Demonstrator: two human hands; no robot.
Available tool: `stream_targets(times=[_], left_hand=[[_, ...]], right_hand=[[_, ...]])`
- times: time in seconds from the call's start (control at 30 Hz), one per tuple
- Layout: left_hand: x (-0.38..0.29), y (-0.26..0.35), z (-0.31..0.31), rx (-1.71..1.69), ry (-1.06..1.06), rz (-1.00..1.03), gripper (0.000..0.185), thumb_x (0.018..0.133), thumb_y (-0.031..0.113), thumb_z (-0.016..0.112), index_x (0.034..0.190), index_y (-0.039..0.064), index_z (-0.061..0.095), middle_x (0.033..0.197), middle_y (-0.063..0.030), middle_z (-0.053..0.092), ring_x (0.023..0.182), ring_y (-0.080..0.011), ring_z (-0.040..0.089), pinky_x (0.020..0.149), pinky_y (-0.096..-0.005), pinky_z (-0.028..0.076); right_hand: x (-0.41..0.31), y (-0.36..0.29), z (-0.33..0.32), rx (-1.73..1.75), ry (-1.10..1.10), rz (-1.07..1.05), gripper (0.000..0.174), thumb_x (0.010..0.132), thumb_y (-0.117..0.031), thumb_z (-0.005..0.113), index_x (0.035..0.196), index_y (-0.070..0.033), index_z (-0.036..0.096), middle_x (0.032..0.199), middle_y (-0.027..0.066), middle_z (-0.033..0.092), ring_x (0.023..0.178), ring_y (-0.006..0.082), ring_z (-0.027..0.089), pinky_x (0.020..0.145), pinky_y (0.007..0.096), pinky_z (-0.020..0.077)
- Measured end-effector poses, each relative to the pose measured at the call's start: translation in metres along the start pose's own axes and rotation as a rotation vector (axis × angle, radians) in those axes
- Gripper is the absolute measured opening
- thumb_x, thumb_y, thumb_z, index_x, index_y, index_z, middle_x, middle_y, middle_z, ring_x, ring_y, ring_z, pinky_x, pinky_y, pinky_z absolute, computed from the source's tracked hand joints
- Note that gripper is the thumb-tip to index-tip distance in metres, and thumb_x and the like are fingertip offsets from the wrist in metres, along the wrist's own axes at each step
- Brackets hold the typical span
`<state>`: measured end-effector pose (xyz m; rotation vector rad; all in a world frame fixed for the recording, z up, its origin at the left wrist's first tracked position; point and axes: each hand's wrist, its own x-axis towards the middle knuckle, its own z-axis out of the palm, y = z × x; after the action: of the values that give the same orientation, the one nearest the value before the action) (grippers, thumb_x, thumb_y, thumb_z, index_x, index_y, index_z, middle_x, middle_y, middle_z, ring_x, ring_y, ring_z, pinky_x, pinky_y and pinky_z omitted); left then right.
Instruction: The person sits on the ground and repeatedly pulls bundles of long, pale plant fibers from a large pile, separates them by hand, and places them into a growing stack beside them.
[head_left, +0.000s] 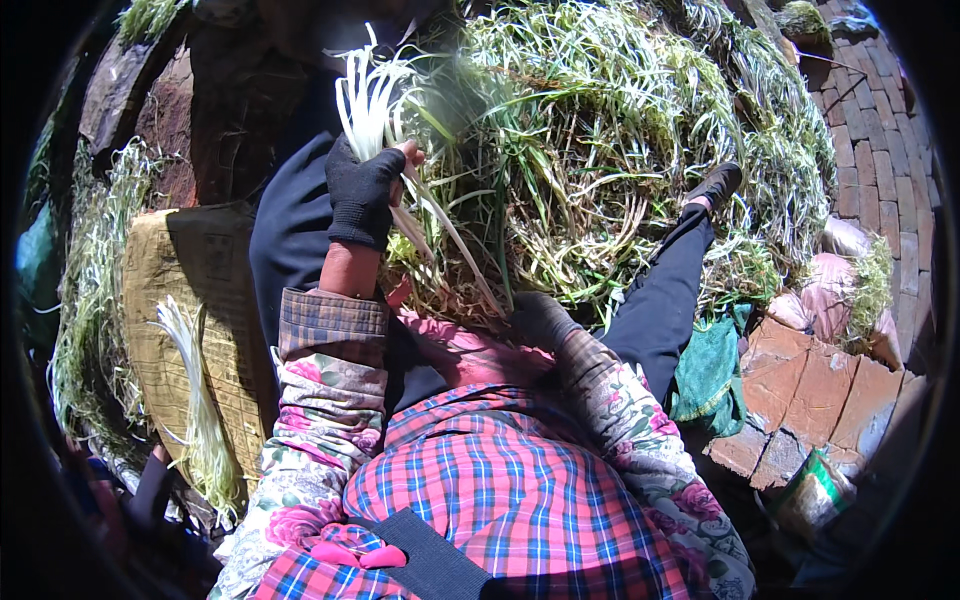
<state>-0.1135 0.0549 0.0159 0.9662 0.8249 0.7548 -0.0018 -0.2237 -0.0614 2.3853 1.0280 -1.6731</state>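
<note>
My left hand (367, 187), in a black fingerless glove, is closed around a bunch of pale, leafy stalks (369, 97) that fan out above the fist. A few long stems trail from it down to the right. My right hand (541, 319), in a dark glove, is at the lower end of a long pale stem, beside the heap; its fingers are hidden, so its grip cannot be told. Between my legs lies a large heap of green and whitish stalks (600, 142). Another pale bunch (196, 405) rests on a yellowish printed carton or sack (150, 262) at the left.
More stalks (105, 300) are piled at the far left. On the right are a green cloth (709, 375), flattened brown cardboard (795, 390), pink bags (829, 289) and a brick pavement (885, 172). Part of another person shows at the lower left edge.
</note>
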Motion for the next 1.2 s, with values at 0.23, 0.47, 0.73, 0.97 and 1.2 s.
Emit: stream_targets(times=[0.23, 0.47, 0.73, 0.97, 1.2], left_hand=[[0.006, 0.015, -0.009, -0.254, 0.106, -0.059, 0.033, 0.084, -0.002, 0.06, 0.113, 0.004, 0.047, 0.08, -0.0196, 0.065, 0.041, -0.0102, 0.047, 0.033, -0.0209, 0.031], [-0.002, 0.004, -0.002, -0.178, 0.085, -0.072, 0.013, 0.081, 0.0, 0.062, 0.091, -0.001, 0.054, 0.072, -0.0126, 0.066, 0.035, -0.0077, 0.039, 0.032, -0.0207, 0.029], [-0.004, 0.001, -0.006, -0.07, 0.047, -0.116, 0.012, 0.084, 0.006, 0.061, 0.093, -0.001, 0.057, 0.074, -0.0147, 0.066, 0.038, -0.0072, 0.04, 0.035, -0.0213, 0.029], [-0.004, 0.002, -0.004, -0.123, 0.052, -0.085, 0.014, 0.084, 0.006, 0.057, 0.095, -0.002, 0.059, 0.077, -0.016, 0.067, 0.038, -0.0079, 0.04, 0.036, -0.0201, 0.03], [-0.007, -0.018, 0.01, -0.082, -0.095, -0.203, 0.017, 0.081, 0.009, 0.063, 0.092, -0.003, 0.058, 0.076, -0.0161, 0.066, 0.037, -0.0083, 0.04, 0.034, -0.0224, 0.033]], right_hand=[[-0.009, 0.066, -0.074, -0.276, 0.134, 0.383, 0.057, 0.072, -0.041, 0.069, 0.118, -0.009, 0.058, 0.113, 0.0174, 0.062, 0.104, 0.0294, 0.06, 0.089, 0.0386, 0.0476], [-0.004, -0.136, -0.082, 0.337, 0.965, -0.852, 0.052, 0.075, -0.004, 0.07, 0.123, -0.004, 0.05, 0.105, 0.0089, 0.061, 0.093, 0.019, 0.061, 0.078, 0.0284, 0.0493], [0.015, -0.076, -0.029, 0.399, 0.264, -0.523, 0.009, 0.081, -0.01, 0.062, 0.086, -0.002, 0.061, 0.071, 0.0099, 0.06, 0.067, 0.023, 0.058, 0.065, 0.0321, 0.0466], [-0.006, 0.029, 0.001, -0.654, -0.365, -0.222, 0.027, 0.077, -0.028, 0.063, 0.093, -0.006, 0.066, 0.092, 0.0138, 0.066, 0.087, 0.0288, 0.064, 0.079, 0.0397, 0.0505], [-0.044, -0.081, -0.066, 0.46, 0.542, -0.578, 0.049, 0.077, -0.01, 0.066, 0.122, 0.0, 0.049, 0.114, 0.0167, 0.057, 0.103, 0.0287, 0.057, 0.085, 0.0347, 0.0469]])
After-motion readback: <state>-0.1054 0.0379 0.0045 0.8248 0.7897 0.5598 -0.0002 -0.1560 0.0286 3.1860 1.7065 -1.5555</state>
